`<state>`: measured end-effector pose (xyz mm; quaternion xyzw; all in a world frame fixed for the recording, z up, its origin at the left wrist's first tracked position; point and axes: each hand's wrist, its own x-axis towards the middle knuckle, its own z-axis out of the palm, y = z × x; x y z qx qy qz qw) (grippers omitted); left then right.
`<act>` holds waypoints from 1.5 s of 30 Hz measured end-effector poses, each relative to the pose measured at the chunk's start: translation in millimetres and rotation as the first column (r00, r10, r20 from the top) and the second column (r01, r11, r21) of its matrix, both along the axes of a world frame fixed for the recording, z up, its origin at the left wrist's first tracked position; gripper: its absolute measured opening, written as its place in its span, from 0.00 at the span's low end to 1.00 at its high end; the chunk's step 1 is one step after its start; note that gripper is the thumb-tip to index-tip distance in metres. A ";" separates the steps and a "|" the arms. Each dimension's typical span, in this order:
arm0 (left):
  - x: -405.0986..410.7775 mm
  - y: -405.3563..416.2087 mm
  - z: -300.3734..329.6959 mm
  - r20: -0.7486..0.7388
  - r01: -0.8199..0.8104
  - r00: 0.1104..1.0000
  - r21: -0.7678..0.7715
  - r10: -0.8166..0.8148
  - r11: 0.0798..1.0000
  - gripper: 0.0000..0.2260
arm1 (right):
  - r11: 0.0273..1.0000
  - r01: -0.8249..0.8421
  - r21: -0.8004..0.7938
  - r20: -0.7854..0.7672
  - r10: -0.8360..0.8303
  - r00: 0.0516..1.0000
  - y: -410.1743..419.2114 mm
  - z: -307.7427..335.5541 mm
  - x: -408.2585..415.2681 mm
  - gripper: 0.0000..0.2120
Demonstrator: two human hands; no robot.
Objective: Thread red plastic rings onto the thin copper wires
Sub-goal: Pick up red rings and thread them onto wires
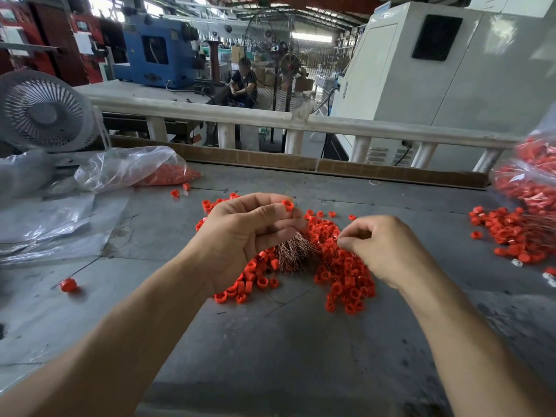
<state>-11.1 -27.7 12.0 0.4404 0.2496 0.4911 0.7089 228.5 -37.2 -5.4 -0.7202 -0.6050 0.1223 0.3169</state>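
While the left hand (240,236) grips copper wires (293,251) and a ring (288,205), the right hand (382,248) pinches one wire.

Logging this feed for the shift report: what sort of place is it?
Most likely a factory floor: a blue machine and tall standing fans fill a steel-roofed hall, and red rings lie heaped on the worn workbench.

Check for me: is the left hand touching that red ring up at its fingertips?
Touching. The head view shows the left hand pinching the red ring at its fingertips, with no gap between them, while its lower fingers grip the copper wire bundle.
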 end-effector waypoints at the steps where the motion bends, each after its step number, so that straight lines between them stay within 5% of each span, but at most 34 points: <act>1: -0.3 0.1 0.1 0.001 0.002 1.000 -0.003 -0.002 1.000 0.09 | 1.000 -0.004 -0.016 0.018 0.005 1.000 -0.2 -0.8 -1.4 0.07; 21: 0.2 -0.7 -0.7 -0.012 -0.013 1.000 0.017 0.014 1.000 0.09 | 0.998 -0.051 0.037 0.278 0.038 0.960 0.0 -7.6 -26.3 0.07; 33: 2.3 -1.6 -1.9 -0.025 0.000 1.000 0.045 0.001 0.999 0.10 | 0.989 -0.069 0.128 -0.307 0.105 0.946 2.1 -4.3 -15.3 0.05; 39: 4.4 -2.2 -3.5 -0.026 -0.001 1.000 0.046 0.002 0.999 0.12 | 0.951 -0.133 0.278 -0.680 0.293 0.672 -4.7 8.5 -27.1 0.08; 45: 5.4 -4.0 -1.6 -0.020 0.021 1.000 0.036 -0.020 0.999 0.16 | 0.882 -0.250 0.399 -0.732 0.471 0.493 -12.6 14.4 -41.5 0.07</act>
